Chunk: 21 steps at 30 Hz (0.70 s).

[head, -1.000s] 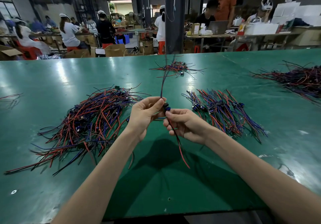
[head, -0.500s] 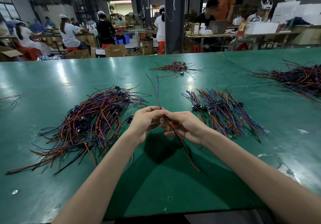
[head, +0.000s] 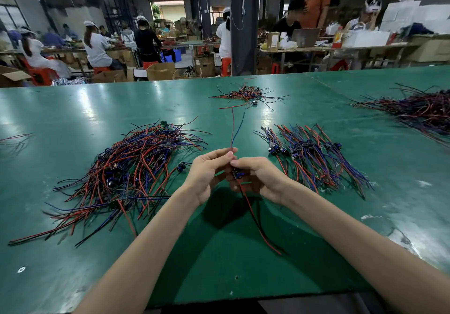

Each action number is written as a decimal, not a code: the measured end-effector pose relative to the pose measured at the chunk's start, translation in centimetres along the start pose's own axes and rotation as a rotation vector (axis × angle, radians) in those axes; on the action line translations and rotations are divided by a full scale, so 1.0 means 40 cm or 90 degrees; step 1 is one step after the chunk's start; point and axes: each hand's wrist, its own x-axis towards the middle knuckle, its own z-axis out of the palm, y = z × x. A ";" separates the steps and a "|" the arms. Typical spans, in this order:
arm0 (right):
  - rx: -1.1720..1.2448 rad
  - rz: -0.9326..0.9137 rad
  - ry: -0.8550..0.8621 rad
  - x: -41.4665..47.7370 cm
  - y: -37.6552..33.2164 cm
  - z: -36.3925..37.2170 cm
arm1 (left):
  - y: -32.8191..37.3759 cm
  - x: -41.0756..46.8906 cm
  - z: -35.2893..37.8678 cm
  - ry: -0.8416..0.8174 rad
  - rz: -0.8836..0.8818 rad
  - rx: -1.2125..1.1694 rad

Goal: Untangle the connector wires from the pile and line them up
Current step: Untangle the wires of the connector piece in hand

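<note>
Over the glossy green table [head: 73,123], between the tangled red-and-blue wire pile [head: 126,172] and the lined-up wire row [head: 314,158], the left hand [head: 209,172] and right hand [head: 261,179] pinch one thin blue-plugged connector wire [head: 237,174] with curled fingers.

Red/blue/blk wires [head: 136,167], green table [head: 73,119]

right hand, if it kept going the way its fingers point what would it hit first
Most likely the left hand: the right hand points leftward at it, fingertips almost touching around the connector wire both pinch. Beyond lies the tangled pile.
</note>
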 end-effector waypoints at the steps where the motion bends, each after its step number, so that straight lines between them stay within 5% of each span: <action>1: 0.000 -0.006 -0.003 0.000 0.000 -0.001 | 0.000 0.001 0.000 -0.001 -0.004 -0.009; 7: -0.059 -0.040 0.044 0.007 0.008 0.001 | -0.010 0.004 -0.001 0.032 0.022 -0.014; 15: -0.190 -0.084 0.150 0.009 0.028 0.007 | -0.047 0.008 0.007 0.090 0.185 0.190; 21: -0.185 -0.081 0.139 0.006 0.027 0.015 | -0.049 0.019 0.003 0.113 0.117 0.098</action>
